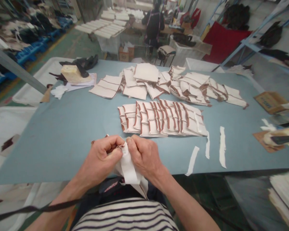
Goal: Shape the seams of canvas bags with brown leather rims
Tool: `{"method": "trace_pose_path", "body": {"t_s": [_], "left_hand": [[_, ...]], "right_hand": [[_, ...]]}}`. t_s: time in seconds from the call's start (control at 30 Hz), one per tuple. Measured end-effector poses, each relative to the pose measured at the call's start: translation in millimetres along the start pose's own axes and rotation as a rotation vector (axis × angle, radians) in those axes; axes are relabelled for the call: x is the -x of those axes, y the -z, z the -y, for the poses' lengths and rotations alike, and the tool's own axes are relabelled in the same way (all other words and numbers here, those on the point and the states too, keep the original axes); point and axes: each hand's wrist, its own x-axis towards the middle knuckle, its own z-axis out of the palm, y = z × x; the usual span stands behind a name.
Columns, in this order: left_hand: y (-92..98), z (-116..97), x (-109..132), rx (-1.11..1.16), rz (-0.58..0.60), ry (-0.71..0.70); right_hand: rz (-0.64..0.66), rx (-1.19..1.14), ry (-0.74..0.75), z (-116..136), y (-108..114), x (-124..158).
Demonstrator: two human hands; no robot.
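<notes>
At the near edge of the table, my left hand is closed, its thumb and forefinger pinching the top of a cream fabric piece with brown edging. Right beside it, my right hand is also closed on this piece, thumb near the left fingertips. Between the hands a white strip hangs down over the cloth toward my lap. My fingers hide much of the upper edge. Just beyond them lies an overlapping row of cream fabric pieces with brown edges.
Loose cream pieces are heaped along the back of the blue-green table. Several white strips lie to the right. A yellowish block sits at back left, a cardboard box at right. A person is beyond the table.
</notes>
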Motion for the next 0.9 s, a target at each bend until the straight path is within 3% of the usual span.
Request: {"method": "trace_pose_path", "body": {"t_s": [0.13,0.27,0.43,0.53,0.7,0.9], "left_hand": [[19.5,-9.0,-4.2,-0.006,0.136,-0.016],[31.3,-22.3,-5.2,-0.074,0.177,-0.112],[35.9,-32.6,0.3,-0.006,0.219,-0.178],[34.8,-34.5,3.5,0.028,0.203,-0.180],[31.2,-32.9,7.3,-0.063,0.105,-0.293],[24.8,-17.9,7.7,-0.181,0.018,-0.498]], "right_hand": [[-0.145,-0.132,0.215,0.2,27.0,-12.1],[0.066,-0.151,0.569,13.2,52.3,-29.9],[0.199,0.048,0.739,26.7,65.5,-46.9],[0.282,0.070,0.696,31.2,68.8,-46.9],[0.471,-0.061,0.422,35.4,70.9,-39.4],[0.481,-0.117,0.227,36.2,67.0,-32.5]]}}
